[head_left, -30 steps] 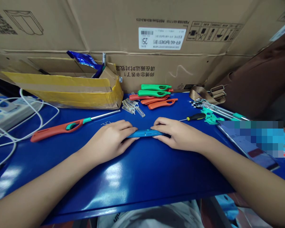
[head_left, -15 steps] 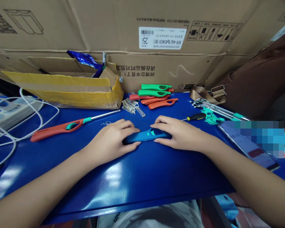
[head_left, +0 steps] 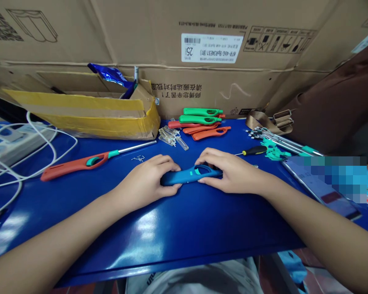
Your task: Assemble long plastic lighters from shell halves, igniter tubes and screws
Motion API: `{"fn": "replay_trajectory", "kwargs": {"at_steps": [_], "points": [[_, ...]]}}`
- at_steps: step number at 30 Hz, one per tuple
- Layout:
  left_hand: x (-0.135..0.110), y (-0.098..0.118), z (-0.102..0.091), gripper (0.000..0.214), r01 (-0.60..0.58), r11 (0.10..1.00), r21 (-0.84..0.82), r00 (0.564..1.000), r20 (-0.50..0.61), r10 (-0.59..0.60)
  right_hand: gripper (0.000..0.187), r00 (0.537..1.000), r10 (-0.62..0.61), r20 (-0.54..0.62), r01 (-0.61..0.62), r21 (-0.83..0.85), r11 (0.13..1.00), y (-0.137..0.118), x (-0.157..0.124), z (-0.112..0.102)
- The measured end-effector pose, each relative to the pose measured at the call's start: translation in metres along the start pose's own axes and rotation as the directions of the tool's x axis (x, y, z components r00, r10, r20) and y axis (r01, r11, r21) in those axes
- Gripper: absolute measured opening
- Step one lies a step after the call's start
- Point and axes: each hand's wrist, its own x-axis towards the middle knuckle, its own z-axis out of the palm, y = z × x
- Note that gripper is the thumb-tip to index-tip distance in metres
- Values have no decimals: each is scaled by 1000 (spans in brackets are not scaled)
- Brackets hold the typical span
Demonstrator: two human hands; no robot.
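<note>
A blue lighter casing lies level just over or on the table, between my two hands. My left hand grips its rounded left end, thumb in front and fingers behind. On the other end, my right hand pinches near the trigger loop, its fingertips at the back and thumb in front. Teal marks show on the casing's face. Several small screws are scattered behind my left hand. Left of it rests an orange lighter with a metal tube. A yellow-black screwdriver sits behind my right hand.
Green and orange casings are piled at the back beside clear fuel tanks. A taped cardboard box stands back left, near white cables. On the right are teal triggers, metal tubes and a phone.
The fingers of my right hand have lifted slightly, showing more of the casing's loop. Both hands stay on the casing, and the view has shifted a little.
</note>
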Motion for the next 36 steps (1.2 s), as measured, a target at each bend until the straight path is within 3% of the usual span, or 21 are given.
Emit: {"fn": "replay_trajectory", "kwargs": {"at_steps": [18, 22, 28, 36], "points": [[2, 3, -5, 19, 41, 998, -46, 999, 13, -40, 30, 989, -53, -136, 67, 107, 992, -5, 0, -10], [1, 1, -7, 36, 79, 995, -53, 997, 14, -78, 16, 985, -54, -162, 70, 98, 993, 4, 1, -15], [0, 1, -7, 61, 147, 987, -67, 989, 9, -147, 20, 951, -41, -305, 25, -56, 998, 18, 3, -14], [0, 0, -7, 60, 90, 992, -89, 994, -48, -94, 11, 982, 29, -184, -39, -52, 998, 17, 2, -8]]}}
